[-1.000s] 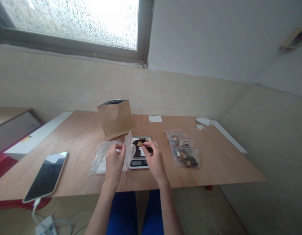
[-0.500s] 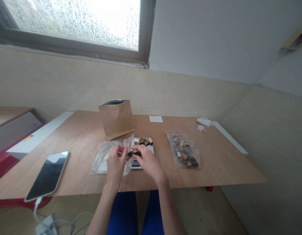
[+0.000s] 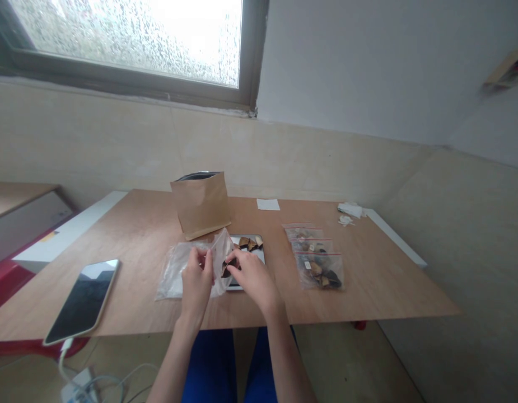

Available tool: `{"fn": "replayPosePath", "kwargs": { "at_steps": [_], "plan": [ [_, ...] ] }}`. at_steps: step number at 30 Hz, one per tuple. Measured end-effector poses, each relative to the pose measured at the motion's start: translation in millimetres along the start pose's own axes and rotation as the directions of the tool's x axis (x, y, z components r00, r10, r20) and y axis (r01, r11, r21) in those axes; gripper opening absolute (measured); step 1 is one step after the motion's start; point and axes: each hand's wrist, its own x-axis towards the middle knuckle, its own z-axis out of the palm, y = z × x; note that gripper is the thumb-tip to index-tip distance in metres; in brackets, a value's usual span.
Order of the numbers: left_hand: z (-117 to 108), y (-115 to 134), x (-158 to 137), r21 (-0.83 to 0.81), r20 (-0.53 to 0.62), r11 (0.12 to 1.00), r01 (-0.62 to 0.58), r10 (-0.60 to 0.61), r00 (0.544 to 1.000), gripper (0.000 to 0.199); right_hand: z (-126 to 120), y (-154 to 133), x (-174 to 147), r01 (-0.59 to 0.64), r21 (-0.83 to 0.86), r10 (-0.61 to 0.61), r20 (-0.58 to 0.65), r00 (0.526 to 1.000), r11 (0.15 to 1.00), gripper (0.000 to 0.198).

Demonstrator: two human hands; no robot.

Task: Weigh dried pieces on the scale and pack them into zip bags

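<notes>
Right hand (image 3: 251,278) now reaches into clear bag (image 3: 222,257).

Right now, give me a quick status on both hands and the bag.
Left hand pinches the small clear bag open. Right hand pushes dark pieces in at its mouth. Scale right behind, more pieces on it.

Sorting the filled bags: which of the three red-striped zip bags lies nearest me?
The fullest zip bag, at the row's near end; the two smaller bags lie behind it.

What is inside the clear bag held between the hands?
Dark pieces show through the clear bag, held by the left hand, with the right hand at its mouth. The hands cover its lower part.
</notes>
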Motion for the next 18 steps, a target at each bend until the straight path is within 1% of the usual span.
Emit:
{"fn": "replayPosePath", "kwargs": {
  "at_steps": [4,6,8,10,11,12,14,16,18],
  "plan": [
    [0,-2,-1,-0.019,-0.005,1.0,0.01,-0.01,1.0,0.022,4,3,1,-0.022,-0.1,0.017,-0.05,0.999,0.995,0.016],
    [0,-2,-1,-0.024,-0.008,1.0,0.01,-0.01,1.0,0.022,5,1,0,-0.027,-0.129,0.021,-0.043,0.999,0.991,0.017],
    [0,-1,-1,-0.021,-0.011,1.0,0.005,-0.006,1.0,0.022,3,-2,0,-0.004,-0.094,0.005,0.004,1.0,0.996,0.018],
    [-1,-1,-1,-0.019,-0.021,1.0,-0.001,0.0,1.0,0.023,0,-2,-1,0.041,0.001,-0.041,0.027,0.999,0.999,0.018],
    [-3,-2,0,-0.024,-0.031,1.0,0.0,-0.001,1.0,0.023,-3,-1,-1,0.062,0.056,-0.062,-0.002,0.998,0.997,0.018],
    [-4,-2,1,-0.029,-0.04,1.0,0.001,-0.002,0.999,0.024,-5,1,-1,0.08,0.108,-0.074,-0.056,0.996,0.991,0.018],
    [-8,-4,4,-0.033,-0.061,0.999,0.009,-0.011,0.998,0.025,-8,10,0,0.093,0.177,-0.059,-0.187,0.981,0.98,0.021],
    [-13,-6,7,-0.019,-0.08,0.999,0.033,-0.034,0.996,0.025,-7,24,1,0.068,0.169,-0.023,-0.259,0.966,0.983,0.024],
    [-16,-7,9,0.008,-0.095,0.998,0.059,-0.058,0.994,0.024,-1,39,3,0.042,0.101,-0.016,-0.244,0.97,0.994,0.023]
  ]
}}
